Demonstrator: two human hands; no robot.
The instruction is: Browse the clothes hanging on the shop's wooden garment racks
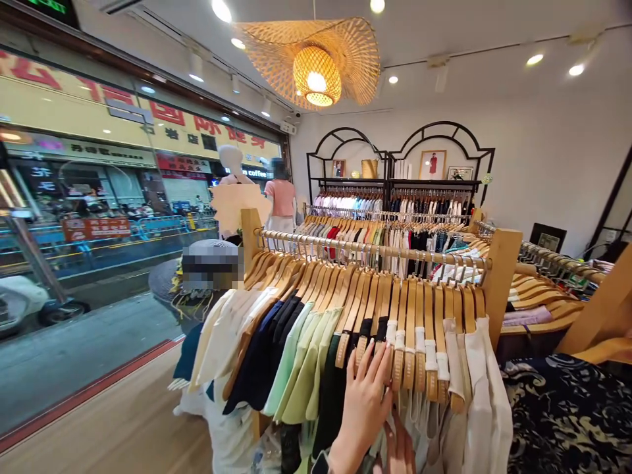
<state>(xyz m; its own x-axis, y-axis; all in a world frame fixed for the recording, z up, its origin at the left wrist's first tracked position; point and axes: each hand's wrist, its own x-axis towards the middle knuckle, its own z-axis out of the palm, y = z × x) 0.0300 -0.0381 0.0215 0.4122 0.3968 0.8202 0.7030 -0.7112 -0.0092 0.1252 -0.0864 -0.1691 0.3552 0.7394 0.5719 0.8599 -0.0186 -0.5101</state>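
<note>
While we look down along the rack, a hand reaches up from the bottom edge of the view, wrist low and fingers pointing up and slightly right. It is open, the fingers a little spread, and its fingertips lie against the hanging clothes just below the wooden hangers. We see no grip on anything. We cannot tell which hand it is, and a dark object at the wrist is cut off by the frame. Pinkish shapes just right of the hand could be cloth or another hand; we cannot make them out.

The hangers sit close together in a row on a rail held by a wooden post. Cream, navy and pale green tops hang left of the hand, with white clothes to its right, their lower parts cut off. A dark patterned garment fills the lower right corner.

Beyond, more racks lead to black metal shelves on the far wall, and a bamboo lamp hangs overhead. By the shop window stand a pale mannequin and a person in a pink top. Another person's head, just left of the rack, is blurred.
</note>
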